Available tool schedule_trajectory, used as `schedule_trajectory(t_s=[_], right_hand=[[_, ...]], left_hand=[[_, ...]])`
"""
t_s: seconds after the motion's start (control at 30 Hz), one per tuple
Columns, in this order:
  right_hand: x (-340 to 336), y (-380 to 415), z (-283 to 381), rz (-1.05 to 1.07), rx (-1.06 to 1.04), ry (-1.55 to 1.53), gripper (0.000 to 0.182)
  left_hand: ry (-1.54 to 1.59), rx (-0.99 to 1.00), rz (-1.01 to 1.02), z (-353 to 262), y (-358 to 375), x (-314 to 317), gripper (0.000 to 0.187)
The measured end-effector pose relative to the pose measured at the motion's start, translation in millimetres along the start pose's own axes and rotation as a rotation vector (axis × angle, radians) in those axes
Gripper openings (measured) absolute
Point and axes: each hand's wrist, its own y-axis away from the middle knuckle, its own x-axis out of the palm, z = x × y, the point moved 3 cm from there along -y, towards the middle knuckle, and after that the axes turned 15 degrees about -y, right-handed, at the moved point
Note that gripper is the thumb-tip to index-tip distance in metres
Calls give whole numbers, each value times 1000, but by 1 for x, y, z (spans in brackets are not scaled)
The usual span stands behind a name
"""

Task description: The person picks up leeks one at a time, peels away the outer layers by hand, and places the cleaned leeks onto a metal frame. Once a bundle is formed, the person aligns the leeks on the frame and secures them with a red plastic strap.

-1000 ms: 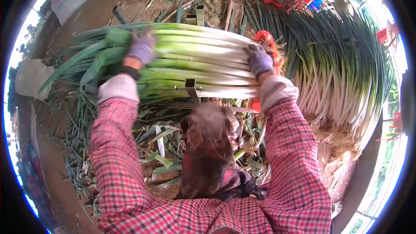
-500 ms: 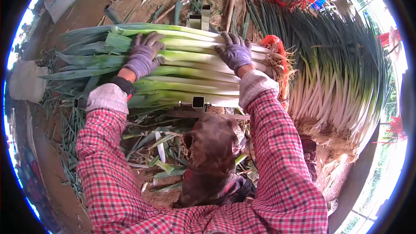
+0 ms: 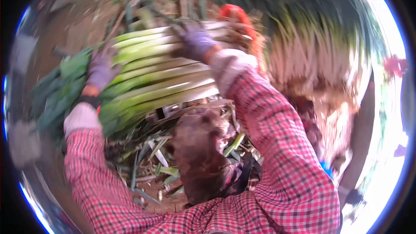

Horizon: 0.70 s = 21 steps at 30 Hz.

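A wide bundle of thick green onions [image 3: 162, 67] lies across a low metal stand, leaves toward the left and roots toward the right. My left hand [image 3: 102, 67], in a purple-grey glove, rests on the leafy side with its fingers apart. Over the pale stalks near the root end, my gloved right hand [image 3: 195, 41] lies with fingers spread. Both hands are somewhat blurred. Just right of it, a red-orange strip of plastic or netting [image 3: 236, 15] covers part of the root end. The stand's metal bar [image 3: 175, 113] shows under the bundle's near edge.
A large heap of green onions [image 3: 316, 47] stands on the right, roots toward me. Cut leaves and trimmings [image 3: 160, 154] litter the ground around my knee [image 3: 197, 147]. A pale sack [image 3: 25, 143] sits at the far left.
My view has shifted, blurring the picture. The bundle now slants, its leafy end lower. My left hand has moved toward the leaves; my right remains near the root end.
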Motion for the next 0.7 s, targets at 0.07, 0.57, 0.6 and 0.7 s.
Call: schedule_trajectory(t_s=[0.07,0.57,0.6,0.7], right_hand=[[8,2,-6,-18,80,39,98],[-55,282,6,-346,35,-764,36],[-22,315,-35,-434,261,-888,34],[41,398,-134,-557,897,-906,29]], left_hand=[[-43,5,-16,9,-1,11,48],[154,185,308,-139,-34,-174,75],[440,194,221,-177,-29,-206,74],[955,216,110,-295,-3,-273,63]])
